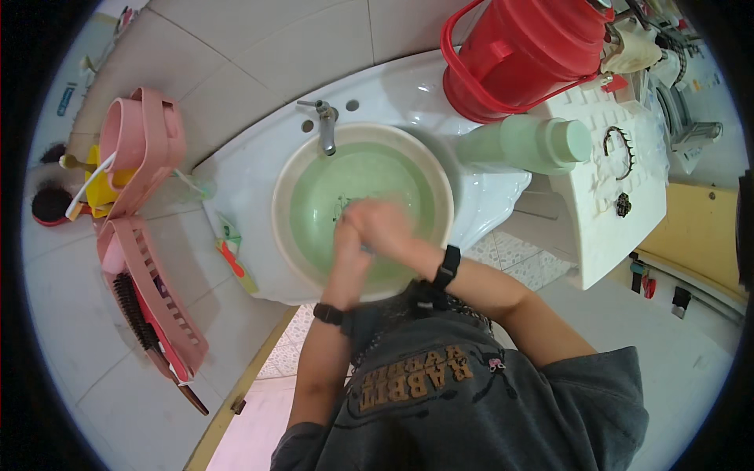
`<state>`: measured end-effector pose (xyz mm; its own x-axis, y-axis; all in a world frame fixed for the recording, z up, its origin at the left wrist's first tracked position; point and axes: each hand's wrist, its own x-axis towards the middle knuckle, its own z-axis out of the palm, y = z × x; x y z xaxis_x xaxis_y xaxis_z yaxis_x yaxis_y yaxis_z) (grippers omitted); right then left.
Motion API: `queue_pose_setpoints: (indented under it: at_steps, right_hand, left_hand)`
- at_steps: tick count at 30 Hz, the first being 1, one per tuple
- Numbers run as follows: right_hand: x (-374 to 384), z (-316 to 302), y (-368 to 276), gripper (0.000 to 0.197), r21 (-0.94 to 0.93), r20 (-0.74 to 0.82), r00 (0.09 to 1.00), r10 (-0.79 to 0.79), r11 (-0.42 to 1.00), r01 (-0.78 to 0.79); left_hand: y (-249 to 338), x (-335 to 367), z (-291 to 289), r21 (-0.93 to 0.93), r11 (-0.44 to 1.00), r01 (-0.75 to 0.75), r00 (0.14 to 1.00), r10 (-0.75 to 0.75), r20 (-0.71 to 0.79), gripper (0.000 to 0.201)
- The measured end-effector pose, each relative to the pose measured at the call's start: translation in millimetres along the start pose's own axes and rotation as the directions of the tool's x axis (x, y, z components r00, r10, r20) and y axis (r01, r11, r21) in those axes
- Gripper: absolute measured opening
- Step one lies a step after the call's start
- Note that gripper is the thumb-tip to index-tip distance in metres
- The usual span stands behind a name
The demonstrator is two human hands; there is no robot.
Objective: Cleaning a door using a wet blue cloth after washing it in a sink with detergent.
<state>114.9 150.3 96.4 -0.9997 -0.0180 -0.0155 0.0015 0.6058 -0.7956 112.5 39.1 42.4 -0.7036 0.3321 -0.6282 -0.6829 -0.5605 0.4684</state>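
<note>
Far wall [306, 35]: pale square-cut tile, thin joints. Left wall [67, 314]: whitish tile, glossy. Floor [520, 259]: speckled tile, light ground. White stand [624, 243]: right side, ridged top. Yellow panel [695, 224]: far right. Yellowish edge strip [263, 353]: near left, metal fitting. Light: soft, even.

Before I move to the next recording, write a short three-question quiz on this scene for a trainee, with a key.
1. True or false: the hands are close together over the basin.
2. What colour is the big jug? (a) yellow (b) red (c) blue
3. Fill in: from the person's side, the pink racks are to the ____ of the basin.

Key: 1. True. 2. b. 3. left.
</note>
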Motion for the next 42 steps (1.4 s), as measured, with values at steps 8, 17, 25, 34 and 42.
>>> queue_pose_setpoints:
  at_steps: [8, 17, 25, 34, 42]
  right_hand:
    - [7.6, -8.7, 10.9, 0.024, 0.089, -0.073, 0.993, 0.09, 0.993, -0.084]
    - [5.1, -6.8, 11.6, 0.03, 0.042, 0.022, 0.973, 0.229, 0.972, -0.23]
    - [17.0, 0.0, 20.9, 0.03, 0.027, -0.006, 0.99, 0.143, 0.989, -0.143]
    - [19.8, -4.9, 24.5, 0.026, 0.069, -0.028, 0.993, 0.118, 0.991, -0.116]
    - [20.3, -1.5, 27.6, 0.025, -0.033, 0.121, 0.978, 0.172, 0.985, -0.17]
  left_hand:
    - [11.5, -11.5, 46.8, 0.109, 0.986, 0.124, 0.962, -0.092, -0.256, 0.023]
    - [-14.3, 6.6, 26.1, 0.088, 0.99, 0.113, 0.962, -0.087, -0.257, 0.028]
    - [0.0, -7.9, 42.7, -0.005, 0.997, 0.073, 0.942, -0.07, -0.329, 0.026]
    - [7.0, -13.9, 46.4, 0.063, 0.995, 0.075, 0.966, -0.057, -0.252, 0.02]
    - [9.0, -10.3, 38.2, 0.059, 0.995, 0.085, 0.967, -0.068, -0.244, 0.024]
